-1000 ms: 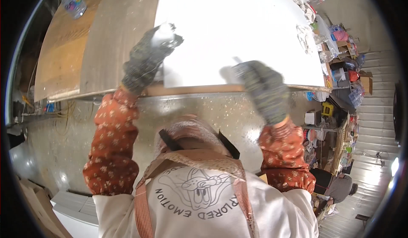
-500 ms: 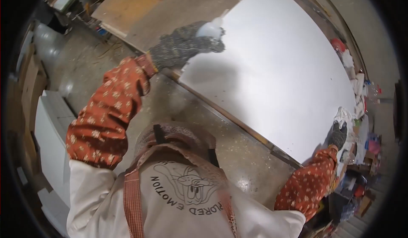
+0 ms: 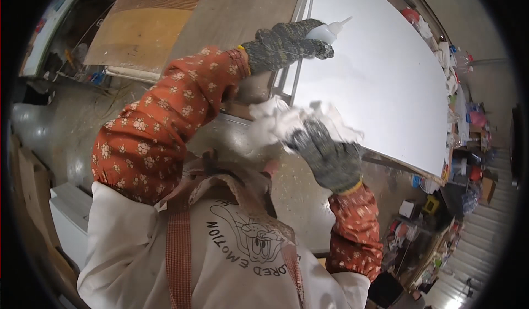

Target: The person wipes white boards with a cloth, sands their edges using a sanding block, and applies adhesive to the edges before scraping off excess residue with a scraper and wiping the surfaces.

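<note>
My left hand (image 3: 286, 44), in a grey knit glove, grips a small white squeeze bottle (image 3: 326, 30) whose pointed nozzle aims at the big white panel (image 3: 386, 83). It hovers over the panel's near left edge. My right hand (image 3: 325, 154), also gloved, holds a crumpled white cloth (image 3: 286, 121) close to my chest, just below the panel's near corner. The panel lies flat on a workbench and stretches away to the upper right.
Brown wooden boards (image 3: 165, 28) lie left of the white panel. A white box (image 3: 69, 210) stands on the concrete floor (image 3: 60, 138) at lower left. Cluttered shelves with coloured items (image 3: 441, 221) run along the right side.
My view has swung. My right hand came in from the panel's far right edge to my chest, now gripping the white cloth. My left hand stays at the panel's edge with the bottle.
</note>
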Demonstrator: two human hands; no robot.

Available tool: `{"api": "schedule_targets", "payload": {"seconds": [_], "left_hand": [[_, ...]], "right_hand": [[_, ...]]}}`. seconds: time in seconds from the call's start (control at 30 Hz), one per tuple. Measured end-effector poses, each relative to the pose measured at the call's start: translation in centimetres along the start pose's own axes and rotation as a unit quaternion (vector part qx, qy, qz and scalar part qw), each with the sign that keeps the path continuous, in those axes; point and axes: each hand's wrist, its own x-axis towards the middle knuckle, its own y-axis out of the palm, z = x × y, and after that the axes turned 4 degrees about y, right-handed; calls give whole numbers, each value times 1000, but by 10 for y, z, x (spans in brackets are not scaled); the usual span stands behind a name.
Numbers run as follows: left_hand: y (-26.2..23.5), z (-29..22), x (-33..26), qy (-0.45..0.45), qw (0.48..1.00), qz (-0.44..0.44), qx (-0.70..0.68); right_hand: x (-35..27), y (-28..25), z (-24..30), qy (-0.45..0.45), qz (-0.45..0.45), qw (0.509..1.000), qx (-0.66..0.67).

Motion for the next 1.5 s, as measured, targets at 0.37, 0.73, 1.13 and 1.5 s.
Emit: {"api": "schedule_targets", "payload": {"seconds": [0.37, 0.73, 1.13, 1.5], "left_hand": [[20, 26, 17, 78, 996, 28, 35], [19, 22, 13, 76, 993, 9, 85], [8, -5, -3, 59, 998, -17, -15], [2, 0, 0, 39, 999, 4, -28]], "right_hand": [[19, -7, 16, 329, -131, 863, 361], [44, -29, 36, 168, 85, 982, -4], [37, -20, 47, 520, -155, 766, 345], [63, -9, 105, 134, 326, 930, 99]]}}
